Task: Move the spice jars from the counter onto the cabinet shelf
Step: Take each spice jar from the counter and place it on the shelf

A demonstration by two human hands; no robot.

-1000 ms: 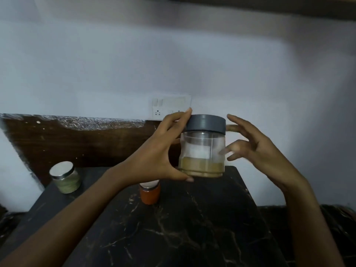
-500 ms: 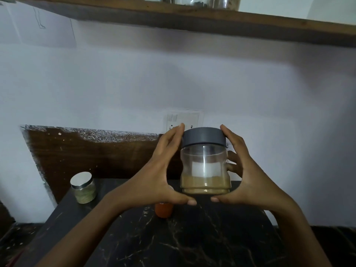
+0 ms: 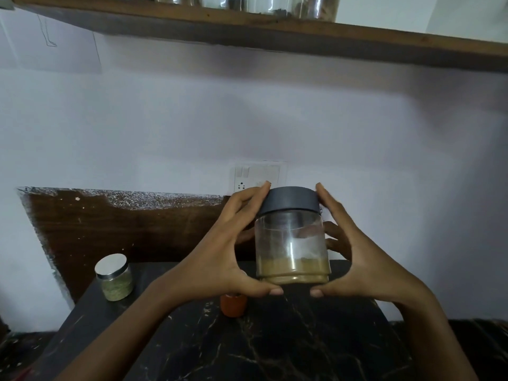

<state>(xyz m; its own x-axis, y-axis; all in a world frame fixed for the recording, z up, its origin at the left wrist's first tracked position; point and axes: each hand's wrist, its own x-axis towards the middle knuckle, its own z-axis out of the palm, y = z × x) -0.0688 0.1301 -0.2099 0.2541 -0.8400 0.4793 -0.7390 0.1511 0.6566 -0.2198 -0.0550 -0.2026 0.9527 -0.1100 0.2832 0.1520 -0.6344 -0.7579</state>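
Head view cuts off the containers [image 3: 247,2] on the wooden shelf [image 3: 275,31] at the top edge, so only their shiny bases show and their contents are hard to make out. An orange jar [image 3: 233,305] on the counter [image 3: 275,347] is mostly hidden behind the left hand [image 3: 217,259], its lid out of sight. Both hands cup a clear round jar [image 3: 292,243] between them, held upright above the counter: the left hand wraps its left side and the right hand [image 3: 360,259] its right, thumbs meeting under the base, fingers partly hidden behind the glass. It has a smooth grey lid [image 3: 288,200] and a layer of tan powder at the bottom. A small jar with a silver lid [image 3: 114,277], filled with greenish powder, stands at the counter's back left. The counter is dark stone with pale veins. A white socket plate [image 3: 258,176] sits on the wall behind.
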